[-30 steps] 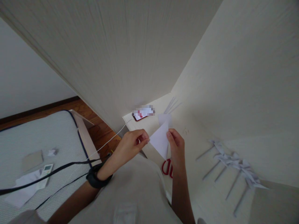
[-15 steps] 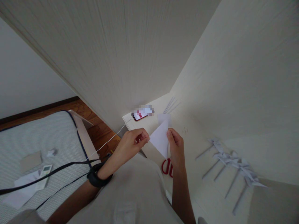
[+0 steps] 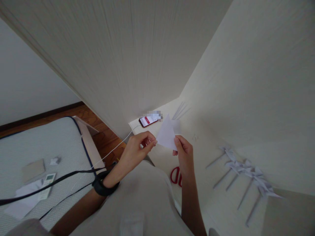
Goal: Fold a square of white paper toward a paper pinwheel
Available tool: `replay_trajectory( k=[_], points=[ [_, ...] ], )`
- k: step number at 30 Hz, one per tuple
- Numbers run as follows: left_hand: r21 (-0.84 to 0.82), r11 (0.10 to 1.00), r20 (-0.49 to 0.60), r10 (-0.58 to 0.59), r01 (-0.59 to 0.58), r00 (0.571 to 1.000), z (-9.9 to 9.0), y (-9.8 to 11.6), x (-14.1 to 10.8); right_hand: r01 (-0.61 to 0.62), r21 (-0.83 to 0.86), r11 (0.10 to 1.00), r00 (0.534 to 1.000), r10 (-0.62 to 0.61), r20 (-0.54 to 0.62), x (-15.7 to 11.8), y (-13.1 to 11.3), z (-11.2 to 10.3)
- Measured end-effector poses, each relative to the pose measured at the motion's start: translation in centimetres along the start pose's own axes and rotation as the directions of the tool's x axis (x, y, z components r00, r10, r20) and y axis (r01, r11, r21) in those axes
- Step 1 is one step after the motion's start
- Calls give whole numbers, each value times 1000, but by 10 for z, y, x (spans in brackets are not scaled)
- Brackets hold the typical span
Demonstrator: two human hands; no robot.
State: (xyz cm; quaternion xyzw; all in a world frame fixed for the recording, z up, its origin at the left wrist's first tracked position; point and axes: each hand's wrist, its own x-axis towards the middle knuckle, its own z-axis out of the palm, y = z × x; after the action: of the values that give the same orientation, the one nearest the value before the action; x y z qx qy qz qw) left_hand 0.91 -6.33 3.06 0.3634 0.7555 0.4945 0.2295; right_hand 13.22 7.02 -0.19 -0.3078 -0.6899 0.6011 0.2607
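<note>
A white paper triangle [image 3: 166,135] is held in the air between both hands, one point facing up. My left hand [image 3: 141,146] pinches its lower left corner between thumb and fingertips. At its lower right, my right hand [image 3: 184,148] grips the edge, thumb on the near face. Behind the triangle, more white paper [image 3: 176,125] lies on the white tabletop, partly hidden. Red-handled scissors [image 3: 175,175] rest below my right hand, their other parts covered by my forearm.
A phone [image 3: 147,120] on a white cable lies at the table's far left corner. Thin white sticks [image 3: 180,110] lie at the back. Several paper pinwheels [image 3: 251,173] on sticks line the right side. A bed [image 3: 64,141] at left holds papers and a remote [image 3: 48,185].
The paper triangle has turned so that a corner now points up instead of down. My right hand has changed its hold to the lower right corner; my left hand has barely moved.
</note>
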Motion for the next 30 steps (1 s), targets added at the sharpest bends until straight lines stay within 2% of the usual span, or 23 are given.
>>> replay_trajectory(
  k=[8, 16, 20, 22, 26, 30],
  points=[
    [11, 1000, 43, -15, 15, 999, 3, 2, 2, -28, 20, 999, 998, 29, -60, -1, 2, -2],
    [38, 999, 71, -32, 29, 997, 8, 3, 6, -50, 28, 998, 996, 52, -66, -3, 2, -9],
    [29, 1000, 155, 3, -8, 988, 14, 4, 9, -54, 61, 997, 993, 60, -103, -6, 5, -17],
    [28, 999, 255, 11, -19, 967, 18, 4, 10, -63, 80, 995, 990, 72, -118, -8, 7, -22],
    [2, 998, 454, 55, -62, 889, 29, 5, 14, -69, 89, 994, 989, 80, -127, -16, 8, -31],
    [-23, 997, 529, 73, -72, 846, 44, 12, 23, -32, 37, 999, 993, 36, -111, -21, 10, -41]
  ],
)
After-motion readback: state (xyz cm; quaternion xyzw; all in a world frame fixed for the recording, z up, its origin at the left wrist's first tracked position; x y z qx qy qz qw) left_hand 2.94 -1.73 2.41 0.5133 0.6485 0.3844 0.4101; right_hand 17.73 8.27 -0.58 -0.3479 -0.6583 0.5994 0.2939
